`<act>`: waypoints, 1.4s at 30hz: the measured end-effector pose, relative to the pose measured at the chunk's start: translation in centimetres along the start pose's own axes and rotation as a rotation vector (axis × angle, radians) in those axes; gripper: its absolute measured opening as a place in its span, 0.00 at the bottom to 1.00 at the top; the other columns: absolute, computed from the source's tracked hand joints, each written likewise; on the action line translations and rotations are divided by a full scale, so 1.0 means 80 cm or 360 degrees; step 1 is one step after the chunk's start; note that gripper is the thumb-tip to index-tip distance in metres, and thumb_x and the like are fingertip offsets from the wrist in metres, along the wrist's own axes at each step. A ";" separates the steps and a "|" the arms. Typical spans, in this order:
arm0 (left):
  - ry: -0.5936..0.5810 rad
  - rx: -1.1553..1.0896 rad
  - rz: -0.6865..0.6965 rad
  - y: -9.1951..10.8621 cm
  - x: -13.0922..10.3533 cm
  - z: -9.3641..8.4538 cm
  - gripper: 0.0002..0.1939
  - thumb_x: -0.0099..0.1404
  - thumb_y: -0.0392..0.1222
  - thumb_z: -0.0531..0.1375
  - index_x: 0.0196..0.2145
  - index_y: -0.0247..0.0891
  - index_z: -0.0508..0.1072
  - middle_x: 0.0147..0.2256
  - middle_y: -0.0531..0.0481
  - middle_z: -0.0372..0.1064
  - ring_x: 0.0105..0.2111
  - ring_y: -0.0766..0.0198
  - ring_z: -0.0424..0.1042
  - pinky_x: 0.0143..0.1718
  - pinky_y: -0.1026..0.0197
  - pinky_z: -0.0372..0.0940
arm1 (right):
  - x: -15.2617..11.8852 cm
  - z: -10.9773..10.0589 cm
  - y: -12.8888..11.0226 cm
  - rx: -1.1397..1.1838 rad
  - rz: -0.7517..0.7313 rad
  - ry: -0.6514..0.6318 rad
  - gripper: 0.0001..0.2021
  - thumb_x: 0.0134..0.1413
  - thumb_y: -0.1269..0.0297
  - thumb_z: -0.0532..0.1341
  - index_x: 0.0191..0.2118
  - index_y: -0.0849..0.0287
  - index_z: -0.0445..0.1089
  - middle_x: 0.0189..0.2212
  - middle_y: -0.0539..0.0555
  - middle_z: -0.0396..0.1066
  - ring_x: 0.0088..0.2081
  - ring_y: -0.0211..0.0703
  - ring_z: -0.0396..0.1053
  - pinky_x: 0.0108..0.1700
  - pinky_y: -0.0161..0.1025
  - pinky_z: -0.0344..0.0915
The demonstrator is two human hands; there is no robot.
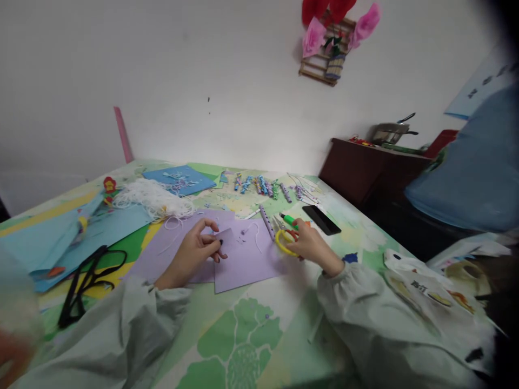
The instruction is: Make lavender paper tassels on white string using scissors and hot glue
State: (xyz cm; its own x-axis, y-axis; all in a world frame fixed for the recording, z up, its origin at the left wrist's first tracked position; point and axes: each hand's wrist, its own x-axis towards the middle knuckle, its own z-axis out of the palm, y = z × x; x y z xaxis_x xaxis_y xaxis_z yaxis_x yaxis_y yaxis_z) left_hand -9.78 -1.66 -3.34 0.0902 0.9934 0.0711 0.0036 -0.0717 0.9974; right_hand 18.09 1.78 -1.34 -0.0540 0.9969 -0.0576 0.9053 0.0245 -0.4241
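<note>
My left hand [190,254] is closed in a pinch on a small piece of purple paper [227,236], held above a larger purple sheet [247,267]. My right hand [310,243] has its fingers closed at the yellow-handled scissors [283,244], which lie by the sheet's right edge. Just beyond those fingers is a green tool [288,219], partly covered by the hand. A long purple tube with dark dots [266,220] lies left of the scissors. On the sheet are a short white string [258,237] and tiny purple scraps [242,239].
A black phone [322,219] lies beyond my right hand. Tangled white string [152,199], a blue sheet [190,183] and black glasses [87,283] are to the left. Several decorated paper rolls [263,186] line the back. Another person's blurred hand [14,348] shows at left.
</note>
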 end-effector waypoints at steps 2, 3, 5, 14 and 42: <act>-0.0066 0.0004 0.0015 0.005 -0.005 0.018 0.14 0.50 0.39 0.62 0.32 0.40 0.59 0.17 0.58 0.70 0.17 0.68 0.69 0.21 0.68 0.61 | -0.015 0.013 -0.002 -0.0015 -0.0089 0.0030 0.21 0.43 0.72 0.65 0.47 0.64 0.66 0.30 0.58 0.73 0.29 0.49 0.73 0.27 0.37 0.61; -0.0096 0.0011 0.0012 0.008 -0.007 0.027 0.13 0.50 0.39 0.61 0.31 0.39 0.60 0.17 0.58 0.70 0.17 0.69 0.69 0.21 0.68 0.61 | -0.020 0.017 -0.003 -0.0016 -0.0128 0.0039 0.18 0.40 0.74 0.65 0.42 0.65 0.69 0.29 0.59 0.72 0.32 0.52 0.73 0.29 0.38 0.61; -0.0144 0.0031 -0.0004 0.016 -0.012 0.044 0.12 0.50 0.39 0.61 0.30 0.39 0.60 0.17 0.56 0.71 0.17 0.68 0.68 0.20 0.68 0.60 | -0.024 0.020 -0.008 0.0022 -0.0223 0.0073 0.14 0.39 0.77 0.63 0.37 0.64 0.71 0.30 0.62 0.72 0.37 0.56 0.72 0.33 0.40 0.63; -0.0267 -0.0049 -0.0144 0.014 -0.020 0.078 0.18 0.54 0.42 0.60 0.37 0.42 0.54 0.15 0.57 0.71 0.12 0.69 0.63 0.16 0.69 0.58 | -0.031 0.044 -0.023 0.1384 -0.1174 -0.0156 0.19 0.43 0.77 0.62 0.43 0.53 0.75 0.43 0.53 0.73 0.44 0.43 0.71 0.43 0.39 0.69; 0.0084 -0.0046 0.0350 -0.013 -0.039 0.084 0.07 0.57 0.34 0.66 0.24 0.34 0.71 0.22 0.53 0.73 0.23 0.69 0.73 0.26 0.68 0.69 | -0.046 0.069 -0.040 0.2150 -0.0646 -0.0195 0.11 0.43 0.61 0.71 0.24 0.60 0.71 0.18 0.48 0.73 0.21 0.34 0.69 0.26 0.33 0.67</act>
State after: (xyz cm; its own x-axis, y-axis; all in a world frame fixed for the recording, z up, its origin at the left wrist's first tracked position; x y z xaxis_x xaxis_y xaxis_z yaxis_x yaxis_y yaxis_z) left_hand -3.41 -5.30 -4.64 0.0331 0.9574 0.2868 -0.0392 -0.2855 0.9576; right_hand 13.11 -2.38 -4.75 -0.3080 0.9236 0.2281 -0.2720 0.1443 -0.9514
